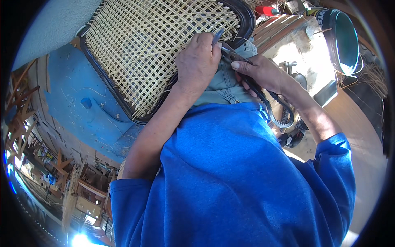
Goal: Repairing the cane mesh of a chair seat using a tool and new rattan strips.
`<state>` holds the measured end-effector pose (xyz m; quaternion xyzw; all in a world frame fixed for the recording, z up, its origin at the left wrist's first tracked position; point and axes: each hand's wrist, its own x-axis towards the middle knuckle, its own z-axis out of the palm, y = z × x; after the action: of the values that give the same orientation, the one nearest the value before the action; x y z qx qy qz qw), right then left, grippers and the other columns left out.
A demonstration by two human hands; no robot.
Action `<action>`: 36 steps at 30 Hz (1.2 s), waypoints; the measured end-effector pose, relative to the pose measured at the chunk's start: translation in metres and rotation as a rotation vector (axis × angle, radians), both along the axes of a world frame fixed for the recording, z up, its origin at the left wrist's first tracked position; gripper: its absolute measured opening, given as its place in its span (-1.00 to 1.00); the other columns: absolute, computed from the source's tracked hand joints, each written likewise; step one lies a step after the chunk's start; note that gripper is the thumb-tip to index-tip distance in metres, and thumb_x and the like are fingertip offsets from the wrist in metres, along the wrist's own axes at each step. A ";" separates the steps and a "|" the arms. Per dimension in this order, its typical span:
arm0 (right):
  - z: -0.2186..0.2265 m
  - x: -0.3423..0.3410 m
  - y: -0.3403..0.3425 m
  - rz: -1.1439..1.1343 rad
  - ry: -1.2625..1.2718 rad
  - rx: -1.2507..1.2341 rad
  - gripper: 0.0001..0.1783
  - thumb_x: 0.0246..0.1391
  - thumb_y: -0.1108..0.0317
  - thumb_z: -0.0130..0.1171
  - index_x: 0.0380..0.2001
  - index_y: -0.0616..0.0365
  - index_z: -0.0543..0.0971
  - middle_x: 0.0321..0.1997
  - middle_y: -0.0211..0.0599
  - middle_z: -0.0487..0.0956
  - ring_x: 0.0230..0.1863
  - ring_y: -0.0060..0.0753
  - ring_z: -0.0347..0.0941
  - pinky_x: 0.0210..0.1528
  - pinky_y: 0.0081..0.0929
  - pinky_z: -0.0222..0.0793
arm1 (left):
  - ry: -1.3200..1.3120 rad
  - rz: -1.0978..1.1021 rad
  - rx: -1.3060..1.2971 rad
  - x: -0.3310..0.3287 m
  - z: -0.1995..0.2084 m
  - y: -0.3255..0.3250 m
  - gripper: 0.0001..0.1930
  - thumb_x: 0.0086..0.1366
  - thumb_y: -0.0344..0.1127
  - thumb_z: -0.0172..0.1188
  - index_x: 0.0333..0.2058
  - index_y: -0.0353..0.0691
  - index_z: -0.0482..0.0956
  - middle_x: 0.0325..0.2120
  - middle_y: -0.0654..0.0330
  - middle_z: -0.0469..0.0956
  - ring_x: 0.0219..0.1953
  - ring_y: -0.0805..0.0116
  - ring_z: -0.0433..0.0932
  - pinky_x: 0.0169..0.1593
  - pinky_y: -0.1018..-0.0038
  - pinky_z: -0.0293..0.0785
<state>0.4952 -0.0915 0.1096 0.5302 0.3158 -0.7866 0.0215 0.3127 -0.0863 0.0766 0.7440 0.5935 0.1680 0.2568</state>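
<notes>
A woven cane panel [144, 45] in a dark, glossy frame [108, 84] leans across my lap at the upper middle. My left hand [197, 61] rests at the panel's near right edge. It is closed, and a slim blue-grey tool [217, 37] sticks out past its fingers; what kind of tool is hidden. Just right of it, my right hand [261, 74] grips pliers [231, 54] with dark handles. Their metal jaws point at the left fingers, close to the frame's edge. A thin cane strand [238, 38] curls out beside the tool.
On the right, a wooden workbench [298, 47] holds metal tools [290, 66] and a dark tub [345, 43]. A red-handled object [266, 10] lies behind it. Blue sheeting [78, 99] with cane scraps spreads at left. Wooden chair parts [90, 191] stand at lower left.
</notes>
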 end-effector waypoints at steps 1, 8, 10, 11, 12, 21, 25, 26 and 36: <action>0.000 -0.001 -0.002 0.003 -0.019 0.048 -0.48 0.17 -0.06 -0.03 -0.56 0.23 0.42 -0.74 -0.42 0.36 -0.78 -0.57 0.32 -0.72 -0.60 0.25 | -0.004 -0.001 0.017 0.000 0.000 0.000 -0.80 0.12 -0.26 0.16 -0.33 -0.23 0.46 -0.45 0.11 0.50 -0.45 0.13 0.54 -0.40 0.28 0.47; -0.001 -0.006 -0.012 0.047 -0.166 0.181 -0.52 0.18 0.00 -0.02 -0.51 0.27 0.42 -0.73 -0.44 0.35 -0.76 -0.60 0.33 -0.69 -0.62 0.27 | -0.021 -0.015 0.055 0.000 -0.003 -0.003 -0.80 0.13 -0.26 0.15 -0.31 -0.20 0.43 -0.44 0.13 0.47 -0.46 0.15 0.53 -0.47 0.30 0.47; -0.001 -0.007 -0.013 0.045 -0.176 0.182 -0.52 0.17 -0.01 -0.01 -0.50 0.27 0.42 -0.73 -0.44 0.35 -0.76 -0.60 0.33 -0.69 -0.62 0.27 | -0.017 -0.015 0.053 0.000 -0.003 -0.003 -0.80 0.12 -0.27 0.15 -0.31 -0.20 0.43 -0.44 0.13 0.47 -0.47 0.15 0.53 -0.48 0.30 0.47; -0.001 -0.008 -0.014 0.050 -0.184 0.189 -0.51 0.17 -0.02 -0.01 -0.49 0.28 0.42 -0.73 -0.44 0.35 -0.76 -0.60 0.33 -0.69 -0.61 0.27 | -0.012 -0.008 0.055 0.000 -0.002 -0.002 -0.80 0.12 -0.27 0.15 -0.31 -0.20 0.43 -0.44 0.13 0.47 -0.47 0.15 0.53 -0.48 0.30 0.47; -0.001 -0.008 -0.014 0.045 -0.187 0.184 -0.51 0.17 -0.02 -0.01 -0.49 0.28 0.42 -0.73 -0.44 0.35 -0.76 -0.60 0.33 -0.69 -0.61 0.27 | -0.015 -0.014 0.051 0.000 -0.002 -0.003 -0.80 0.12 -0.27 0.15 -0.31 -0.20 0.43 -0.44 0.13 0.47 -0.47 0.15 0.53 -0.48 0.30 0.47; 0.003 -0.012 -0.018 0.121 -0.273 0.391 -0.47 0.14 -0.06 0.00 -0.50 0.30 0.45 -0.72 -0.39 0.42 -0.76 -0.57 0.36 -0.68 -0.55 0.27 | -0.044 -0.023 0.086 -0.003 -0.005 -0.003 -0.79 0.11 -0.31 0.16 -0.28 -0.21 0.42 -0.45 0.10 0.47 -0.49 0.13 0.52 -0.48 0.30 0.47; -0.002 -0.013 -0.026 0.136 -0.290 0.594 -0.46 0.14 -0.06 0.00 -0.42 0.34 0.47 -0.67 -0.20 0.45 -0.62 -0.33 0.45 -0.52 -0.38 0.34 | -0.063 -0.016 0.046 -0.003 -0.001 -0.004 -0.78 0.11 -0.32 0.16 -0.28 -0.23 0.41 -0.45 0.09 0.47 -0.49 0.13 0.52 -0.48 0.30 0.47; -0.001 -0.013 -0.028 0.136 -0.306 0.691 -0.46 0.14 -0.05 0.00 -0.38 0.36 0.47 -0.64 -0.11 0.47 -0.56 -0.21 0.48 -0.45 -0.31 0.36 | -0.065 -0.016 0.031 -0.002 0.000 -0.004 -0.78 0.11 -0.32 0.17 -0.28 -0.23 0.41 -0.45 0.10 0.46 -0.50 0.12 0.51 -0.48 0.30 0.46; 0.037 -0.013 -0.036 0.355 -0.358 0.536 -0.56 0.12 0.09 0.02 -0.16 0.30 0.46 -0.22 0.15 0.49 -0.11 0.07 0.42 -0.04 -0.16 0.30 | -0.263 -0.090 0.067 -0.016 0.022 -0.017 -0.89 0.09 -0.46 0.10 -0.36 -0.25 0.44 -0.52 0.10 0.43 -0.53 0.13 0.46 -0.46 0.31 0.41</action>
<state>0.4820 -0.1276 0.1471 0.5832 0.5889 -0.5547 0.0731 0.2963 -0.1031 0.0988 0.7497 0.5148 0.2718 0.3147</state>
